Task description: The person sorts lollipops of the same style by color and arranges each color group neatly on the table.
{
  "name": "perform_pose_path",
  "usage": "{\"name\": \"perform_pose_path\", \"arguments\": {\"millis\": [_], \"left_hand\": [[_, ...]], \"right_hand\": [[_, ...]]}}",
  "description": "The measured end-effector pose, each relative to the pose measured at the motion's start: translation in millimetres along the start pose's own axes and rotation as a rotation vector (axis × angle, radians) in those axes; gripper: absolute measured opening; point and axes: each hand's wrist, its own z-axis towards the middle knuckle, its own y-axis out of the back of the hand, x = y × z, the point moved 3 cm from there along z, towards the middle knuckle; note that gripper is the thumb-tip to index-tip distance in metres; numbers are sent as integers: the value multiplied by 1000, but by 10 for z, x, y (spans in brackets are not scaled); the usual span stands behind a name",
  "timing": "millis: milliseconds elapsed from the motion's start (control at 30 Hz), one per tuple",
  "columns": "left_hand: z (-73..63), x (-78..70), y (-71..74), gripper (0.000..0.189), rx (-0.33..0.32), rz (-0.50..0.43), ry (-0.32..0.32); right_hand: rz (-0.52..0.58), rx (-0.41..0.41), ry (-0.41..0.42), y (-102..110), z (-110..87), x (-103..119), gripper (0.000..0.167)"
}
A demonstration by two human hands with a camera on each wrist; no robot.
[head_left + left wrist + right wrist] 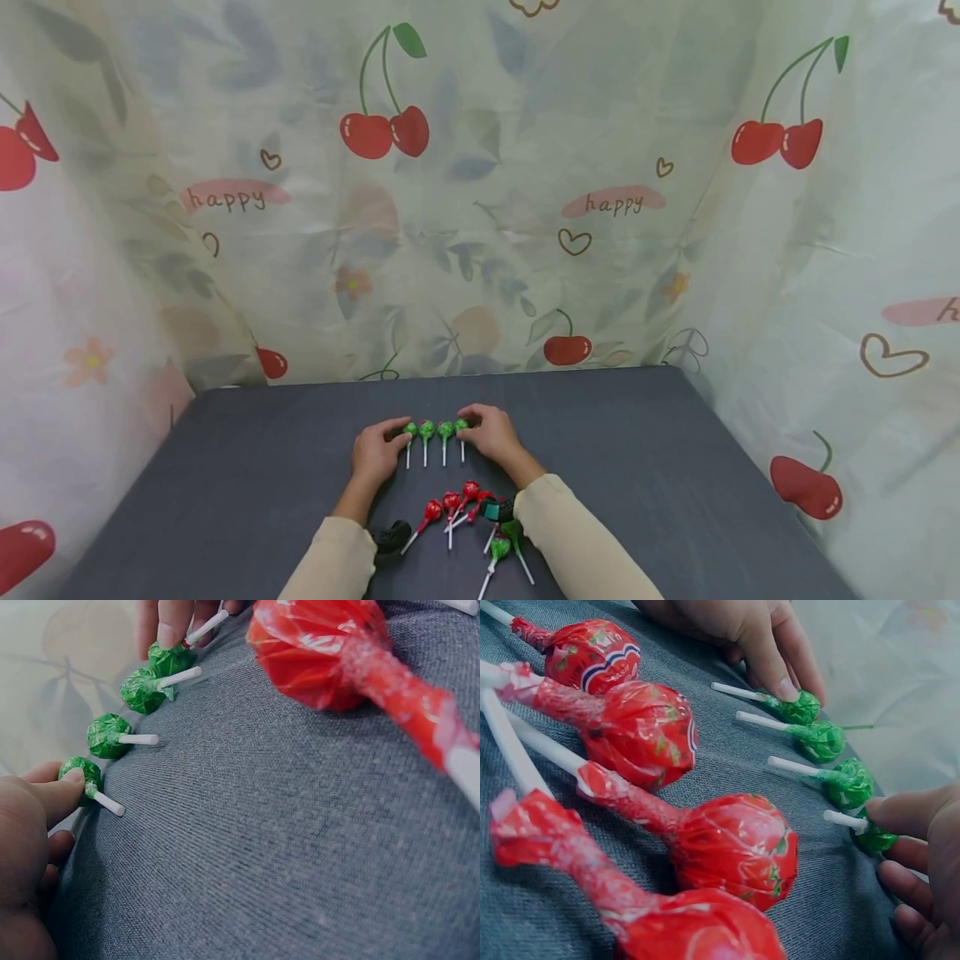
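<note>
Green-wrapped lollipops stand side by side in a row on the dark cloth, sticks pointing toward me. My left hand [375, 454] pinches the head of the leftmost green lollipop [91, 771] between thumb and finger. At the other end, my right hand [492, 433] pinches the rightmost green lollipop [877, 838] the same way. Two more green lollipops, one [427, 429] left and one [446, 431] right, lie between the hands, untouched. In the right wrist view the thumb covers part of the rightmost lollipop's head.
Several red lollipops [432, 511] lie loosely nearer me, between the forearms. Beside them, partly under the right wrist, are green lollipops [500, 547]. The dark table [262, 475] is bordered by a printed curtain [480, 275] at the back and sides.
</note>
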Motion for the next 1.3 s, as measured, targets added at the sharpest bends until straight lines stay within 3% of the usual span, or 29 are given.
{"name": "perform_pose_path", "arguments": {"millis": [433, 667, 1033, 1300], "left_hand": [[-2, -11, 0, 28, -4, 7, -6], [4, -2, 8, 28, -7, 7, 2], [12, 6, 1, 29, -3, 7, 13], [22, 17, -4, 29, -2, 7, 20]], "right_hand": [[75, -53, 8, 103, -63, -15, 25], [51, -86, 118, 232, -215, 79, 24], [47, -32, 249, 438, -719, 238, 15], [36, 9, 318, 457, -1074, 136, 15]]}}
